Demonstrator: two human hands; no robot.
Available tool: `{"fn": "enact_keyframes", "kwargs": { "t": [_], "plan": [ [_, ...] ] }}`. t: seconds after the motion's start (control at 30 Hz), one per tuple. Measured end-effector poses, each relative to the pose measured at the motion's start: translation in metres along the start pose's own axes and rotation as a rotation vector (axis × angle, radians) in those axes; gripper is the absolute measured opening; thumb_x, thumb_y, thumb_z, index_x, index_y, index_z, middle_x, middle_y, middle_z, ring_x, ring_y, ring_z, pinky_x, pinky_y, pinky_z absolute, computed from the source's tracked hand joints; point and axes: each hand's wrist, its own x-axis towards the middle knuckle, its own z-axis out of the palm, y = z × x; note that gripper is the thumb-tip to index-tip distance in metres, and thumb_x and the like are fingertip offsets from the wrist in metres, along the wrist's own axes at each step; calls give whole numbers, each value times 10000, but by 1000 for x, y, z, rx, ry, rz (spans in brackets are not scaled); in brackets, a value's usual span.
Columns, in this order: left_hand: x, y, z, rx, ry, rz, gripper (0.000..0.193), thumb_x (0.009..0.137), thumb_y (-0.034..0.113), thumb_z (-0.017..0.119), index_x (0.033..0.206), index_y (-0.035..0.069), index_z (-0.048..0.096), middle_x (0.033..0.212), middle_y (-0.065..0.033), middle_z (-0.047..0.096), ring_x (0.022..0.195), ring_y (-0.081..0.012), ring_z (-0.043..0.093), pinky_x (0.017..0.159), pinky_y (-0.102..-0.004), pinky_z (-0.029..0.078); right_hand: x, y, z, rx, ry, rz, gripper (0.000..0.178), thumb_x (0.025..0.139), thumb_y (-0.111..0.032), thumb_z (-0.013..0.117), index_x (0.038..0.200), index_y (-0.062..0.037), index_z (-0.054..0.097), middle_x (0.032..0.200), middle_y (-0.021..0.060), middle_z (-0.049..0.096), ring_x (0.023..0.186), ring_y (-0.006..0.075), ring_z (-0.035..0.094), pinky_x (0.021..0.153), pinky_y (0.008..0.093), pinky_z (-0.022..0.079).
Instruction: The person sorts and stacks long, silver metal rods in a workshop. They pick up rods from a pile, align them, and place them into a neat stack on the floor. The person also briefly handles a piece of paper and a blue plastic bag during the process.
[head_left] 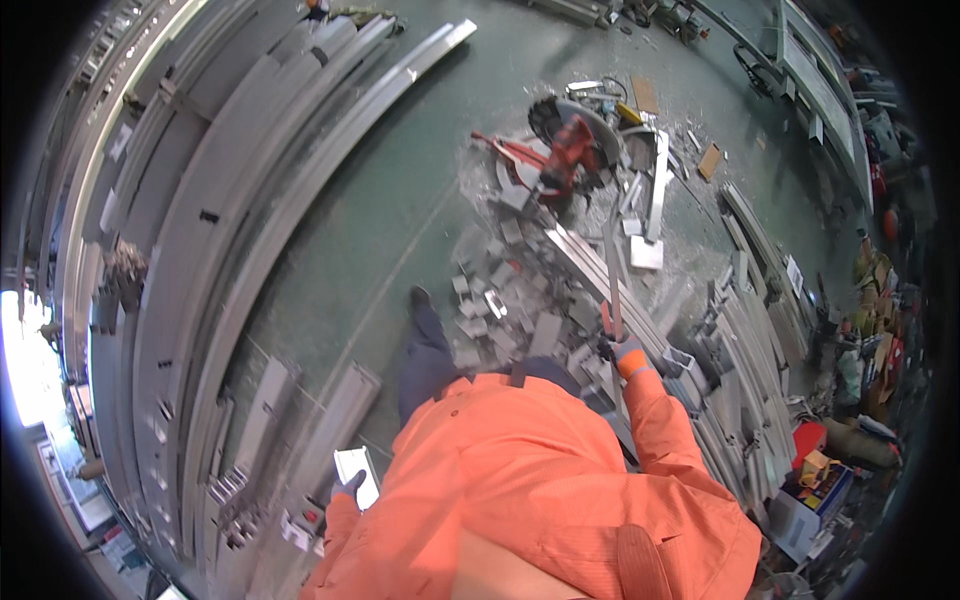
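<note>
My left hand (349, 487), in a dark glove, is low at the left beside my orange jacket. Its fingers are closed on a flat, bright white rectangular piece (358, 474); glare hides whether it is paper or something stiffer. At the right, my right hand (629, 355) wears a grey glove with an orange cuff. It is closed around the lower end of a long, thin grey bar (613, 262) with an orange-red part near the grip. The bar points away from me, above pale metal profiles (590, 262) lying on the floor.
A red cut-off saw (572, 155) stands ahead on the green floor (395, 195). Many small metal offcuts (505, 300) lie between it and my legs. Long profiles (250, 215) are stacked at the left, more (750, 370) at the right. A box (812, 505) sits at lower right.
</note>
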Motion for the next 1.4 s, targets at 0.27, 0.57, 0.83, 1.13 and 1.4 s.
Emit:
{"fn": "enact_keyframes", "kwargs": {
  "t": [0.27,0.57,0.83,1.13,1.4],
  "plan": [
    [148,276,14,193,-213,196,891,649,460,886,1294,-52,546,1186,-158,657,1036,-310,643,843,-435,526,201,-45,111,-204,279,-251,438,752,-286,783,1057,5,664,886,136,706,835,252,691,712,371,538],
    [113,705,106,330,-202,794,984,527,435,942,1303,3,518,1149,-199,657,1010,-321,668,824,-423,560,236,-279,29,1251,123,-37,271,884,-221,698,1087,-69,604,794,106,648,699,267,636,650,421,552],
    [173,911,131,293,-173,778,958,548,409,938,1276,-64,532,1120,-217,668,934,-308,694,811,-408,572,387,-321,145,1511,109,217,190,878,-295,684,885,-106,661,766,46,665,712,252,641,719,394,543],
    [195,1017,172,416,-26,326,893,582,436,929,1206,-105,589,1141,-199,672,1027,-317,667,856,-439,540,452,-477,143,1627,120,306,280,877,-183,722,1117,-158,580,979,78,637,838,261,619,781,442,552],
    [221,1209,284,726,-174,295,877,601,424,931,1224,-90,590,1171,-190,657,1049,-309,639,878,-443,522,529,-584,209,1813,-50,150,410,855,-126,701,1202,-119,483,1009,74,578,980,296,580,902,487,497]
  ]
}}
